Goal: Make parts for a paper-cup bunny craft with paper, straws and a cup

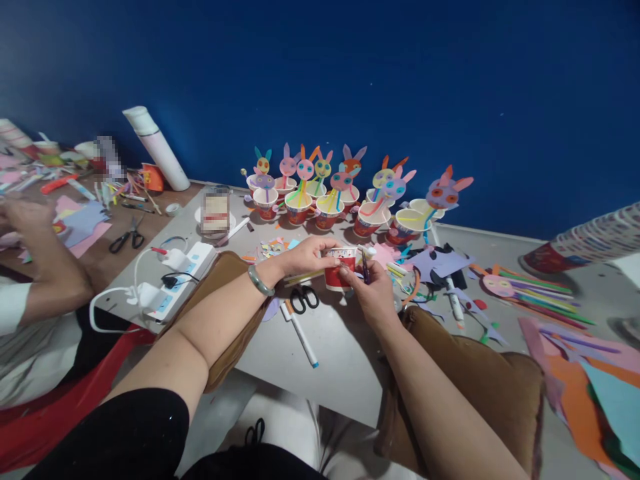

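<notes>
A red-and-white paper cup (339, 277) is held upright over the front of the grey table. My left hand (313, 257) grips it from the left, fingers around the rim and upper side. My right hand (373, 290) presses its thumb against the cup's right side. Between its fingers is a slim dark tool (367, 267), whose exact kind I cannot make out. Just below the cup lie black-handled scissors (304, 299) and a white marker (304, 340) with a blue end.
Along the blue wall stand several paper cups with rabbit-like paper figures (330, 210). Brown cushions (465, 387) lie at both forearms. A power strip (180, 283) sits left, a cup stack (590, 243) right. Paper scraps (425, 263) surround my right hand. Another person's arm (57, 267) is at left.
</notes>
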